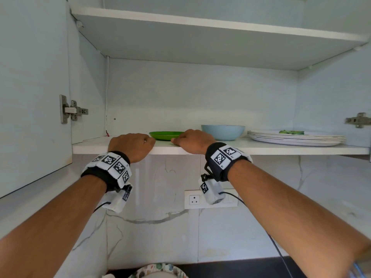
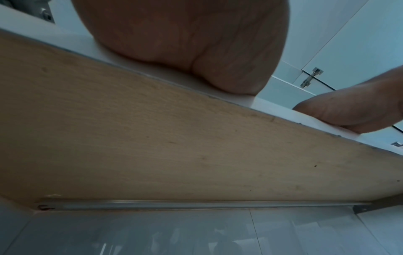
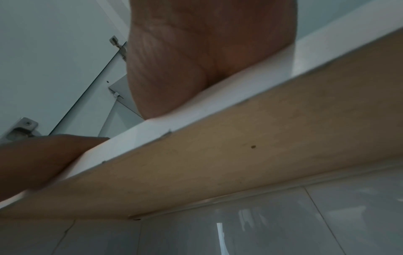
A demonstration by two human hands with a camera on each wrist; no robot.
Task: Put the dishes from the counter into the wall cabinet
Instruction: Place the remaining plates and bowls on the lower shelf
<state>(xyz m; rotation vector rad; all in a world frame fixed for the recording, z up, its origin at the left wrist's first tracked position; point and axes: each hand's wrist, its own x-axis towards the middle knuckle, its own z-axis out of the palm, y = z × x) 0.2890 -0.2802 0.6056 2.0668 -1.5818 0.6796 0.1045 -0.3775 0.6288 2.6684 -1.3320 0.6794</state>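
A green plate (image 1: 165,135) lies flat on the bottom shelf (image 1: 261,148) of the open wall cabinet. My left hand (image 1: 132,145) sits at its left rim with curled fingers, and my right hand (image 1: 190,140) curls at its right rim. Both heels rest on the shelf's front edge. The wrist views show only the left palm (image 2: 185,43) and the right palm (image 3: 207,51) above the shelf's wooden underside, so the fingertips are hidden. A patterned dish (image 1: 158,270) shows on the dark counter (image 1: 241,267) below.
Right of the green plate stand a pale blue bowl (image 1: 222,132) and a stack of white plates (image 1: 295,139) with something green (image 1: 292,132) on top. The cabinet door (image 1: 30,97) hangs open at the left. An upper shelf (image 1: 200,21) runs above. A wall socket (image 1: 194,199) sits below.
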